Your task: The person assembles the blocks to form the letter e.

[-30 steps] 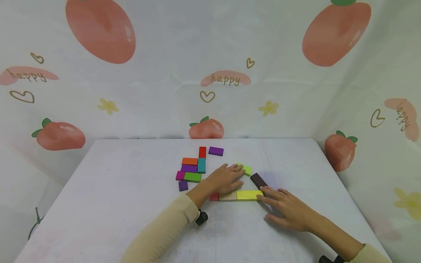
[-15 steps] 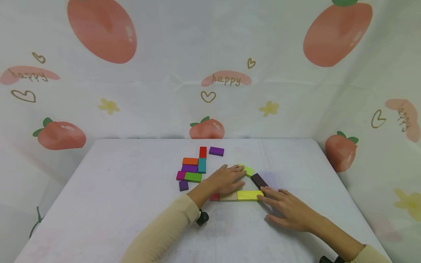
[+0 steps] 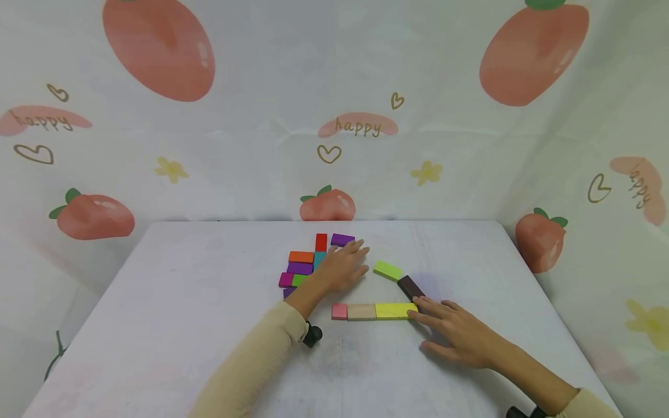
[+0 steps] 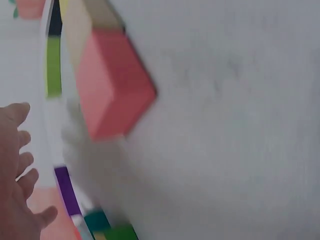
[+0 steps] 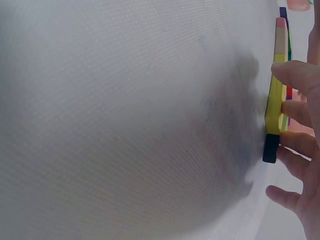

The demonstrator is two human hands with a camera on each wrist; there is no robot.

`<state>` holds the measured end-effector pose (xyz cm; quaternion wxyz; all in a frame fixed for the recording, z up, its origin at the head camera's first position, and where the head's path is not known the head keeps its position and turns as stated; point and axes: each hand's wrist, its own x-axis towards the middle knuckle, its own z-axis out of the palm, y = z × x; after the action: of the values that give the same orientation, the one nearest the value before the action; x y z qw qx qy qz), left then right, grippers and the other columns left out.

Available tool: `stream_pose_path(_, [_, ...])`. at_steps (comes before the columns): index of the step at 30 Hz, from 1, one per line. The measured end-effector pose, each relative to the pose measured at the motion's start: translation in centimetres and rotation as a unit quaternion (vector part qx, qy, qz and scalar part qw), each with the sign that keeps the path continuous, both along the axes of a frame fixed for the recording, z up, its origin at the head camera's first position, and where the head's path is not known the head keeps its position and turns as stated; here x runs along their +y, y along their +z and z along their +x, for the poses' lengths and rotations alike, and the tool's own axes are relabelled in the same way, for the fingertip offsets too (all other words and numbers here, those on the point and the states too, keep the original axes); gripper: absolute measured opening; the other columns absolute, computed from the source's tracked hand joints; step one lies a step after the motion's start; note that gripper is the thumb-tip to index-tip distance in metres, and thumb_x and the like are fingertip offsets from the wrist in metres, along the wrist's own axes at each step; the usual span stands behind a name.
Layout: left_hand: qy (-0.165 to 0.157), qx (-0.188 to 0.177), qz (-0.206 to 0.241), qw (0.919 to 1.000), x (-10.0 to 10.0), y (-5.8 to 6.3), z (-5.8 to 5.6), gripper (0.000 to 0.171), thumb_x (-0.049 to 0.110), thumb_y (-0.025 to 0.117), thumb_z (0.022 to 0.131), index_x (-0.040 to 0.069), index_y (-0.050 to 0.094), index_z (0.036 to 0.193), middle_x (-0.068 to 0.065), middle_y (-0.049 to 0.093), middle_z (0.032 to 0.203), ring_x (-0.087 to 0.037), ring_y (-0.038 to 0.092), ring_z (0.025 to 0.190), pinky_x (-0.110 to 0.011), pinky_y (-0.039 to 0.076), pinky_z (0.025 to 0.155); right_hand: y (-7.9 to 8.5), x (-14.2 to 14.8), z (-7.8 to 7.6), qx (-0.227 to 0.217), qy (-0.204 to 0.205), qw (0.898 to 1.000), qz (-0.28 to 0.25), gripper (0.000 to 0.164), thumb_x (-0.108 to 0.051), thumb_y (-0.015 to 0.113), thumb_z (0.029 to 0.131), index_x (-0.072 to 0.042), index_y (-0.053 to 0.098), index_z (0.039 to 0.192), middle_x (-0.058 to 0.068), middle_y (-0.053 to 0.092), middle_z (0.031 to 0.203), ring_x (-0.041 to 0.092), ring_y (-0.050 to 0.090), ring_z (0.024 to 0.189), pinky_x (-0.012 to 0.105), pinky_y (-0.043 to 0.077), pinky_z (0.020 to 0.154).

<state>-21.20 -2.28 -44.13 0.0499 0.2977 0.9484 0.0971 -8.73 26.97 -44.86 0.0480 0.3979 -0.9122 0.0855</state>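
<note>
My left hand reaches over the blocks with its fingers spread, close to a purple block at the back. In the left wrist view nothing lies between those fingers. Fingertips of my right hand touch the right end of a yellow block and the near end of a dark block. A beige block and a pink block continue the yellow one's row leftward. From its right end the dark block slants back to a lime block, end to end.
Left of centre lies a cluster: a red block, an orange block, a violet block and a magenta block. My left hand partly covers a teal block and a green block. A printed cloth hangs behind the table.
My left hand has let go of the lime block and moved left and back towards the purple block. The lime block has shifted slightly against the dark one. My right hand stays put.
</note>
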Motion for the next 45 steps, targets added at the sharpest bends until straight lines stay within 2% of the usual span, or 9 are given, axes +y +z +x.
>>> stream_pose_path(6, [0.07,-0.003,0.004,0.9976,-2.5,0.0,-1.2,0.058,0.039,0.049,0.103,0.016,0.038,0.155,-0.006,0.029,0.162,-0.025,0.022,0.15,-0.061,0.018,0.116,-0.1,0.0,0.1,0.002,-0.001,1.0,0.001,0.058,-0.041,0.072,0.089,-0.015,0.059,0.139,0.015,0.051,0.147,0.032,0.054,0.129,0.056,0.048,0.095])
stream_pose_path(12, [0.084,-0.019,-0.012,0.9962,-4.1,-0.3,-1.9,0.057,0.04,0.045,0.104,0.014,0.037,0.154,-0.006,0.027,0.163,-0.026,0.017,0.152,-0.063,0.015,0.117,0.0,0.0,0.1,-0.001,-0.003,1.0,0.006,0.057,-0.042,0.071,0.09,-0.015,0.059,0.139,0.015,0.051,0.147,0.031,0.054,0.13,0.056,0.048,0.095])
stream_pose_path(15, [0.08,-0.029,-0.015,0.9962,-4.5,-0.4,-2.0,0.057,0.04,0.043,0.105,0.014,0.038,0.154,-0.005,0.028,0.162,-0.025,0.016,0.152,-0.064,0.014,0.116,0.1,0.0,0.2,-0.002,-0.003,1.0,0.005,0.057,-0.042,0.071,0.09,-0.016,0.059,0.139,0.014,0.051,0.147,0.031,0.054,0.13,0.056,0.048,0.095])
stream_pose_path(22, [0.06,-0.021,0.005,0.9979,-4.9,-0.3,-2.1,0.053,0.038,0.045,0.104,0.014,0.045,0.151,-0.005,0.027,0.163,-0.028,0.016,0.152,-0.064,0.012,0.117,0.0,0.1,0.1,0.008,0.003,1.0,0.001,0.057,-0.042,0.072,0.09,-0.016,0.059,0.139,0.014,0.051,0.146,0.031,0.054,0.129,0.055,0.049,0.095])
stream_pose_path(30, [0.047,-0.055,0.008,0.9973,-5.5,-0.1,-1.9,0.052,0.04,0.044,0.104,0.017,0.044,0.152,-0.003,0.035,0.159,-0.027,0.02,0.151,-0.064,0.01,0.117,0.0,0.0,0.0,0.005,-0.001,1.0,0.008,0.057,-0.041,0.071,0.09,-0.016,0.059,0.139,0.013,0.051,0.146,0.03,0.054,0.129,0.055,0.048,0.096])
stream_pose_path(45, [-0.014,-0.066,-0.005,0.9977,-6.2,-0.3,-0.2,0.054,0.041,0.047,0.104,0.019,0.042,0.153,-0.001,0.034,0.16,-0.024,0.023,0.15,-0.061,0.014,0.118,0.2,-0.3,0.0,-0.019,-0.01,1.0,0.02,0.056,-0.041,0.07,0.091,-0.015,0.059,0.139,0.014,0.05,0.148,0.03,0.054,0.13,0.056,0.048,0.097])
